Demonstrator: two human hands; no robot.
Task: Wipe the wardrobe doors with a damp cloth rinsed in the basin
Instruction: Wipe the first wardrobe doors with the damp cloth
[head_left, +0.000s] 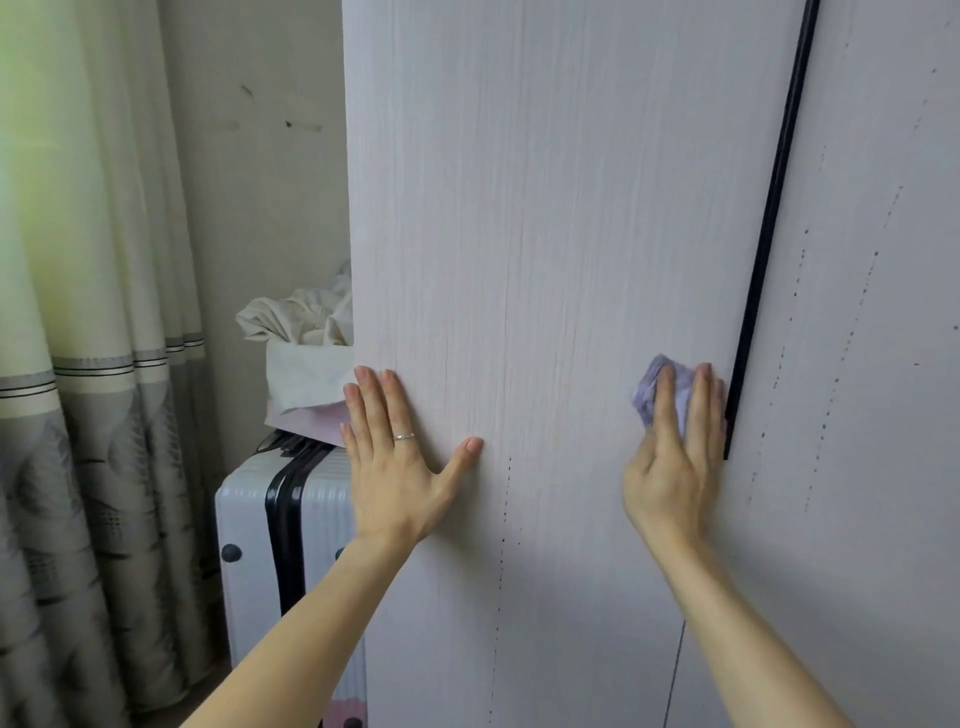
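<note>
**While the left hand braces, the cloth sits beside the black strip**

Seen from the head camera, the black strip (769, 234) runs top to bottom between two pale wardrobe doors. The bunched purple cloth (649, 389) lies just left of the strip's lower end, flat against the left wardrobe door (545, 208). The right hand (675, 447) covers the cloth, fingers straight and close together and pointing up, pressing rather than gripping. Its thumb is hidden. The left hand (400, 457) is well to the left of the strip, near the door's outer edge, palm flat and fingers spread, holding nothing.

The right hand is the nearer one. Unwiped panel likely stretches upward along the strip, and the speckled right wardrobe door (872, 312) lies just across it. No basin is in view.
</note>
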